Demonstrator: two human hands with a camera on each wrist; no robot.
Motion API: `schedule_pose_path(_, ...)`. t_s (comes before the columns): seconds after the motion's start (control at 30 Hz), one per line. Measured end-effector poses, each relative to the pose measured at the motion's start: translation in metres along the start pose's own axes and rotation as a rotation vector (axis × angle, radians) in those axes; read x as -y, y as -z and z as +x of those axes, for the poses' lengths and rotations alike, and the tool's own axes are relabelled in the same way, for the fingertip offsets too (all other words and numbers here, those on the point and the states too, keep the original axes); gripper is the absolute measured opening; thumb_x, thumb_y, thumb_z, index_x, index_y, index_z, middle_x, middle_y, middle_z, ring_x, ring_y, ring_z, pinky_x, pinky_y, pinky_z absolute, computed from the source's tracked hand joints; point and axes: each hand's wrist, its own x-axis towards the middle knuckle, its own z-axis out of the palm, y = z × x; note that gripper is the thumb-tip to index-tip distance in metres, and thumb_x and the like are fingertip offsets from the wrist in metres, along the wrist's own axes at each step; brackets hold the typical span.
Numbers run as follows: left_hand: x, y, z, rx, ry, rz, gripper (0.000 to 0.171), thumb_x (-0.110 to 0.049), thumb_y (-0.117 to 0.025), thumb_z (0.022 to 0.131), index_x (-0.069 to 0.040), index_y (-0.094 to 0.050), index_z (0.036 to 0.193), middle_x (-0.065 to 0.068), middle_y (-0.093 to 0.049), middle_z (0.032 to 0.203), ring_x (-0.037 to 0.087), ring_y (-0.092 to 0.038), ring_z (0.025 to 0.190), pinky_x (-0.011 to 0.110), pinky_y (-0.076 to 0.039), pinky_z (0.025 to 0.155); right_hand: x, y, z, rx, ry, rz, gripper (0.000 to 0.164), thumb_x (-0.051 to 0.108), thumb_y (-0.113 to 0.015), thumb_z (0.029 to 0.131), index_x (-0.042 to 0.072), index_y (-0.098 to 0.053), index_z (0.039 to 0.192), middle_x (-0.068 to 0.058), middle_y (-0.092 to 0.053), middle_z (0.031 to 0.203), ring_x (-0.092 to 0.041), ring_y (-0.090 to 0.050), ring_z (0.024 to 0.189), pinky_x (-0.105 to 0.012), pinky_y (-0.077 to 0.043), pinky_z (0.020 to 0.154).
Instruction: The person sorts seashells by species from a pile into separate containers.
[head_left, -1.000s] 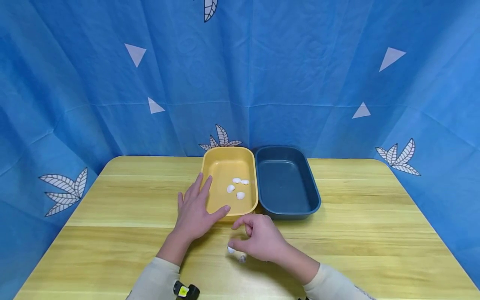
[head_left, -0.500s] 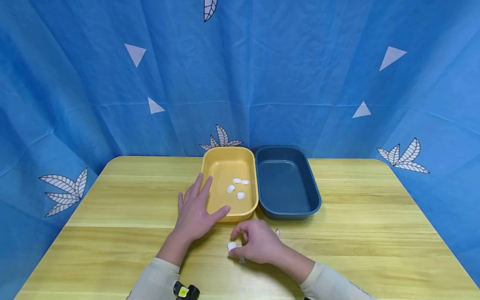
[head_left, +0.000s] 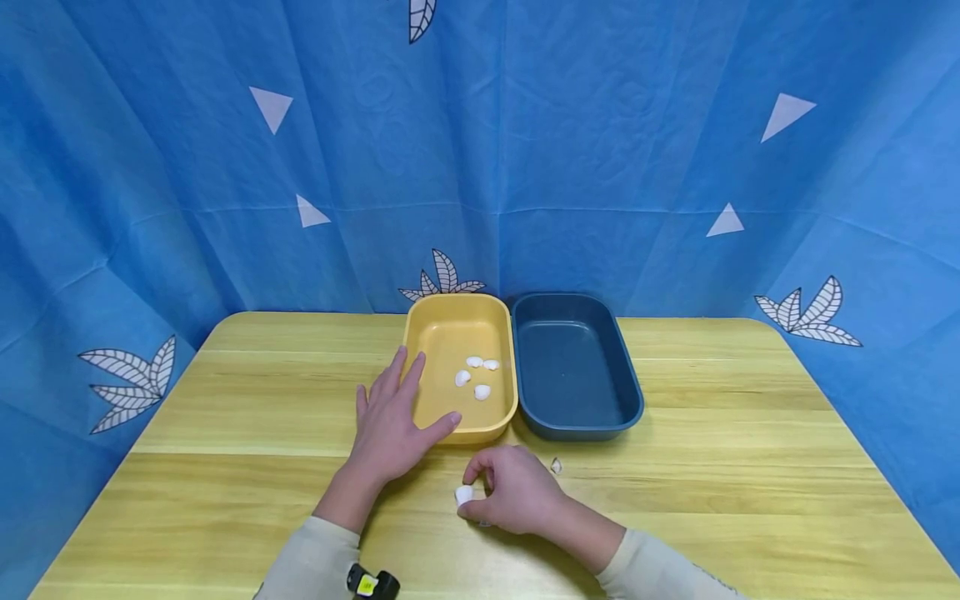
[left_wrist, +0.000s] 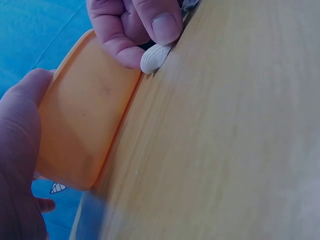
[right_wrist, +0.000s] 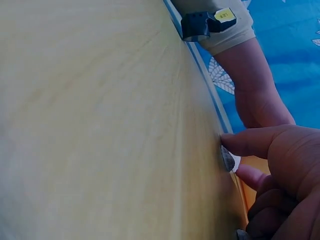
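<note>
In the head view my right hand (head_left: 517,492) is low over the table, its thumb and index finger pinching a white seashell (head_left: 464,495) by its edges. The shell's ribbed face shows in the left wrist view, between thumb and fingertip. My left hand (head_left: 393,429) lies with spread fingers along the left and front rim of the yellow tray (head_left: 453,432). Inside that tray are several white shells (head_left: 482,392). Another small shell (head_left: 556,466) lies to the right of my right hand, and one more is mostly hidden beneath it.
A dark blue tray (head_left: 577,432) stands right beside the yellow one. Both sit on a wooden table (head_left: 712,467), with a blue patterned curtain (head_left: 600,150) behind. A black wrist device (head_left: 372,582) is on the left sleeve.
My right hand has lowered slightly toward me and its thumb and index finger have closed around the white shell. The shell at the right has come into view. The left hand stays put.
</note>
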Motion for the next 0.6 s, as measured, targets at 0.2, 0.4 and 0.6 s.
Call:
schedule_pose_path(0.2, -0.0012, 0.0004, 0.0004, 0.011, 0.008, -0.004, 0.099, -0.066, -0.067, 0.083, -0.016, -0.028, 0.159, 0.008, -0.010, 0.166, 0.040, -0.020, 0.146, 0.071, -0.002, 0.109, -0.0002, -0.0005, -0.0005, -0.005, -0.008, -0.013, 0.022, 0.027, -0.088, 0.072, 0.021, -0.068, 0.080, 0.011, -0.049, 0.054, -0.004, -0.048, 0.052, -0.024, -0.042, 0.052)
schedule_pose_path(0.4, -0.0012, 0.0003, 0.0004, 0.010, 0.010, -0.007, 0.100, -0.068, -0.066, 0.083, -0.016, -0.028, 0.159, 0.008, -0.010, 0.166, 0.040, -0.020, 0.146, 0.071, -0.001, 0.109, 0.0006, -0.0033, -0.0022, -0.023, 0.023, -0.031, 0.019, 0.024, -0.085, 0.072, 0.021, -0.069, 0.081, 0.014, -0.048, 0.052, -0.002, -0.046, 0.049, -0.024, -0.040, 0.049)
schedule_pose_path(0.6, 0.0000, -0.0010, -0.0001, -0.001, 0.007, -0.007, 0.099, -0.067, -0.066, 0.083, -0.016, -0.028, 0.159, 0.008, -0.011, 0.166, 0.041, -0.020, 0.145, 0.071, -0.002, 0.109, 0.0000, -0.0042, -0.0036, -0.033, 0.044, 0.011, 0.018, 0.023, -0.085, 0.072, 0.021, -0.069, 0.081, 0.014, -0.047, 0.051, -0.002, -0.046, 0.049, -0.023, -0.040, 0.048)
